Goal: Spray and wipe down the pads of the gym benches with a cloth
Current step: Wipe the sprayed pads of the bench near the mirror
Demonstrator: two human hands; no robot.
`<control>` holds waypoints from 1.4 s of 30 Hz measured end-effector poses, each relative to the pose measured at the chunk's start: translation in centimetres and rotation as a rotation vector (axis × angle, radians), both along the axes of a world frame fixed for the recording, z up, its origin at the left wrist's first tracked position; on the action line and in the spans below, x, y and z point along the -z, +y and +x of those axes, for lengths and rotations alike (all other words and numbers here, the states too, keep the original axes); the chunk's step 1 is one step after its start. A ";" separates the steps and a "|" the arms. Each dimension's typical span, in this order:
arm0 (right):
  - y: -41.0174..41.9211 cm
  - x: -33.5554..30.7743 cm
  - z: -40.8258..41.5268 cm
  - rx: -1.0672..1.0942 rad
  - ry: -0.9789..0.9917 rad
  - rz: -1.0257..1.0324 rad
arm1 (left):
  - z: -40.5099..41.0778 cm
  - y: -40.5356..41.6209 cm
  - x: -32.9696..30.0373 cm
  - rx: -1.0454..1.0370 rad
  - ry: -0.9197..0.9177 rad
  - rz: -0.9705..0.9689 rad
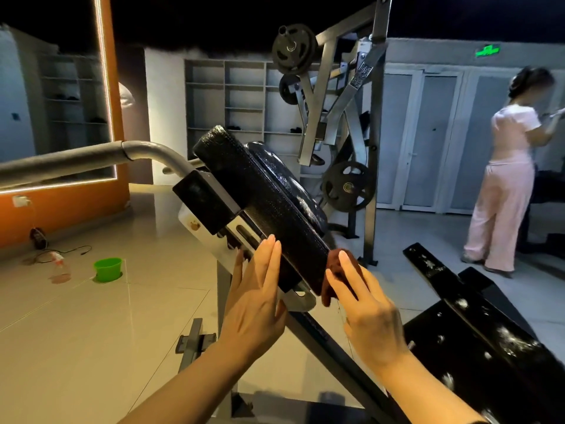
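So from the head cam: the long black textured vinyl bench pad [260, 206] runs tilted from upper left down to the middle, bolted on a grey steel frame [308, 328]. The left hand [255, 304] has its fingers straight and together, laid flat against the near edge of the pad, not gripping anything. The right hand [365, 313] presses a dark brown cloth [336, 270] onto the pad's lower end; fingers mostly straight over it, cloth bunched underneath. Another black pad [477, 341] at lower right has white foam specks on it. On the tiled floor [76, 332] to the left, a clear spray bottle [59, 267] lies just beside a green plastic bowl [107, 268]. A person in pale pink clothes [507, 179] stands at far right.
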State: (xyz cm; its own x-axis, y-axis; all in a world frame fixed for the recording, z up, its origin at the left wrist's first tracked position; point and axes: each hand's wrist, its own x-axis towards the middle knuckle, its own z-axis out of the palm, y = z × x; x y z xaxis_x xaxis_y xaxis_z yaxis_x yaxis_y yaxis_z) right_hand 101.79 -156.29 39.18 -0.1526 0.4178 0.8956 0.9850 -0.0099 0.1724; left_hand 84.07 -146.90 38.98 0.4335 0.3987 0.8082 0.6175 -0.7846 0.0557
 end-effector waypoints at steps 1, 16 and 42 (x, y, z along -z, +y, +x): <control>-0.1 -0.2 -0.3 0.000 0.020 0.019 | -0.1 0.1 0.1 0.010 -0.014 0.006; 7.1 -5.8 -3.0 -0.221 -0.281 0.181 | 1.2 5.1 -0.3 0.206 -0.455 0.126; 1.4 -10.8 -7.8 -0.419 0.455 0.058 | -1.4 -2.5 -5.2 0.335 -0.373 -0.018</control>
